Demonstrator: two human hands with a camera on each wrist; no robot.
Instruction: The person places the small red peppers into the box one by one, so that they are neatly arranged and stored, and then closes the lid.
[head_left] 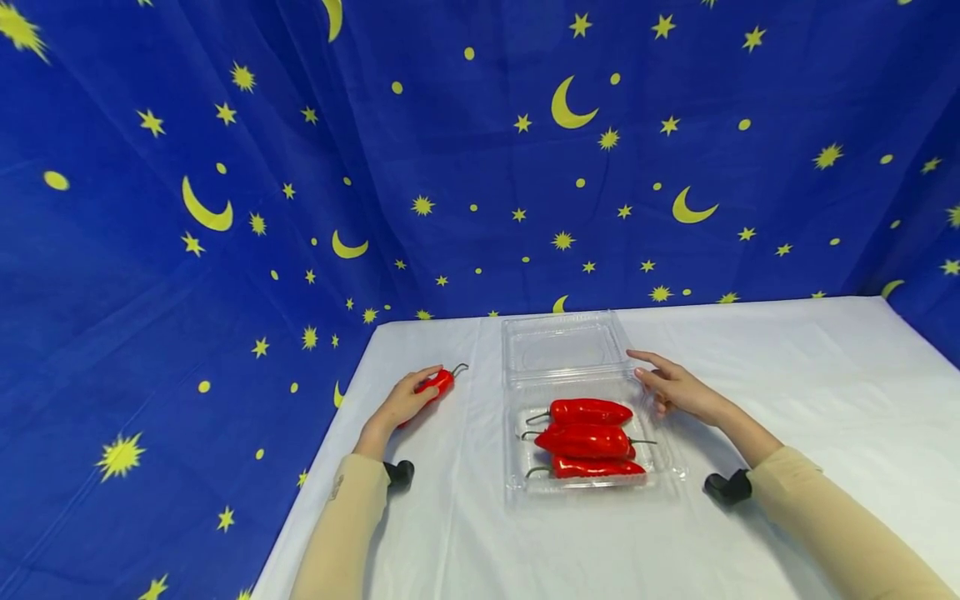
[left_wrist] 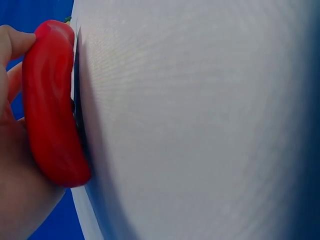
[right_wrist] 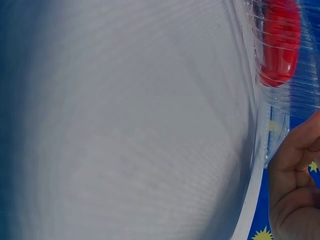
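Note:
On the left of the table, my left hand point(head_left: 405, 402) grips a red pepper point(head_left: 444, 381) with a curved stem. In the left wrist view the thumb and fingers lie along one side of this pepper point(left_wrist: 52, 105), close over the white cloth. A clear plastic clamshell box point(head_left: 512, 467) stands in the middle, its lid point(head_left: 564, 335) folded back. Several more red peppers point(head_left: 588, 442) lie crosswise inside it, stems mostly leftward. At the box's right side hovers my right hand point(head_left: 678, 392), index finger extended toward the hinge corner, holding nothing.
A white cloth point(head_left: 810, 375) covers the table. Behind and to the left hangs a blue curtain point(head_left: 465, 150) with yellow moons and stars. Dark wrist devices point(head_left: 729, 487) sit under both beige sleeves point(head_left: 832, 508).

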